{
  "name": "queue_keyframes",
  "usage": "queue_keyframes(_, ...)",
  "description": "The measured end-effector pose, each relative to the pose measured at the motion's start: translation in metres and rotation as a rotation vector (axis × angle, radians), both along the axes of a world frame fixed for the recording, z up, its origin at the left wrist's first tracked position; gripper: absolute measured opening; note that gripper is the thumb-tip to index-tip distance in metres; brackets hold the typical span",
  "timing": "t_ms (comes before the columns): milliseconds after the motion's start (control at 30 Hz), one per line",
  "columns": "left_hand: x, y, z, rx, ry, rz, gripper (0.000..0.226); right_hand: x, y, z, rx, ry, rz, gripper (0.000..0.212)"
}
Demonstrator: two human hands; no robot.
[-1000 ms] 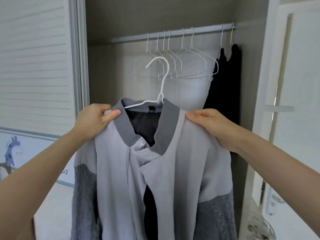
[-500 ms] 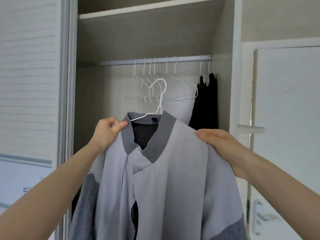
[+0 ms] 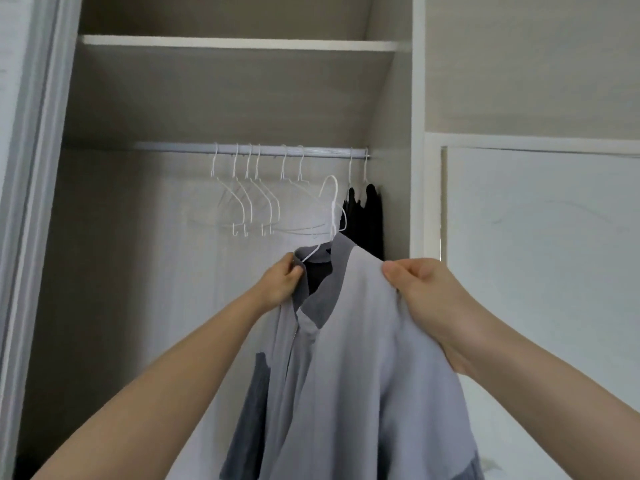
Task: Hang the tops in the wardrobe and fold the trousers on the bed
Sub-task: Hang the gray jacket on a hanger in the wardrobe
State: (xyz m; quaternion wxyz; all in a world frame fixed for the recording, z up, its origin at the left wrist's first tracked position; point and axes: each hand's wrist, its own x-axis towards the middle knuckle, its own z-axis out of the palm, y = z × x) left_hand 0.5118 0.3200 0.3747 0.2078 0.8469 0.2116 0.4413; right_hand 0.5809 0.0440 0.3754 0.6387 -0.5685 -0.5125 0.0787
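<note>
From the head camera, I hold a light grey zip-up jacket (image 3: 349, 358) up in front of the open wardrobe (image 3: 398, 98). My left hand (image 3: 282, 285) has its fingers curled round the jacket's left shoulder, right beside the darker grey ribbed collar (image 3: 323, 289), thumb pressed onto the fabric. My right hand (image 3: 420, 289) pinches the jacket's right shoulder, thumb and curled fingers clamped on the cloth at about 3 o'clock from the collar.

The jacket sits on a white wire hanger (image 3: 330, 209); its hook stands up at 12 o'clock from the collar, below the rail (image 3: 180, 148) and not touching it. The jacket's front hangs down between my forearms, its zip (image 3: 293, 344) running down from the collar, with a darker knitted sleeve (image 3: 254, 403) showing at about 7 o'clock.

On the rail hang six bare white hangers (image 3: 249, 199), at 11 o'clock from my left hand. At the rail's right end, around 1 o'clock from the collar, dark garments (image 3: 367, 220) hang on two more hangers against the wardrobe's side wall. A shelf (image 3: 239, 43) crosses the wardrobe above the rail. A sliding door frame (image 3: 31, 202) runs along the left edge, and a white panelled door (image 3: 540, 271) stands at the right.
</note>
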Motion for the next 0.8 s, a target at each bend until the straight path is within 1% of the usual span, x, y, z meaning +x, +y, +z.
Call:
queue_keyframes(100, 0.032, -0.001, 0.016, -0.056, -0.020, -0.074, 0.032, 0.002, 0.010, 0.006, 0.008, -0.029, -0.090, 0.046)
queue_keyframes(167, 0.051, 0.001, 0.024, -0.096, -0.029, -0.150, 0.035, 0.005, 0.017, 0.010, 0.014, -0.059, -0.154, 0.046)
queue_keyframes(200, 0.059, 0.002, 0.029, -0.117, -0.028, -0.198, 0.035, 0.008, 0.020, 0.012, 0.019, -0.071, -0.185, 0.045)
queue_keyframes(300, 0.081, 0.015, 0.034, -0.213, 0.033, -0.287, 0.023, 0.017, 0.033, 0.014, 0.022, -0.106, -0.282, 0.046)
queue_keyframes(367, 0.089, 0.022, 0.035, -0.244, 0.086, -0.327, 0.023, 0.022, 0.039, 0.015, 0.021, -0.119, -0.330, 0.045)
queue_keyframes(400, 0.092, 0.026, 0.035, -0.249, 0.106, -0.365, 0.029, 0.023, 0.044, 0.015, 0.023, -0.120, -0.344, 0.045)
queue_keyframes(433, 0.095, 0.031, 0.035, -0.257, 0.115, -0.396, 0.043, 0.025, 0.046, 0.015, 0.027, -0.121, -0.357, 0.045)
queue_keyframes(467, 0.097, 0.036, 0.035, -0.251, 0.123, -0.424, 0.055, 0.026, 0.050, 0.015, 0.032, -0.122, -0.372, 0.044)
queue_keyframes(500, 0.095, 0.034, 0.035, -0.218, 0.123, -0.443, 0.060, 0.026, 0.053, 0.017, 0.036, -0.129, -0.393, 0.042)
queue_keyframes(567, 0.093, 0.034, 0.030, -0.103, 0.083, -0.452, 0.062, 0.025, 0.061, 0.019, 0.042, -0.154, -0.436, 0.037)
queue_keyframes(633, 0.093, 0.039, 0.025, -0.030, 0.008, -0.446, 0.068, 0.024, 0.071, 0.022, 0.056, -0.172, -0.468, 0.041)
queue_keyframes(700, 0.092, 0.047, 0.016, -0.003, -0.085, -0.459, 0.074, 0.022, 0.083, 0.026, 0.068, -0.169, -0.511, 0.044)
queue_keyframes(800, 0.081, 0.051, 0.009, 0.005, -0.195, -0.464, 0.076, 0.021, 0.102, 0.037, 0.100, -0.135, -0.532, 0.036)
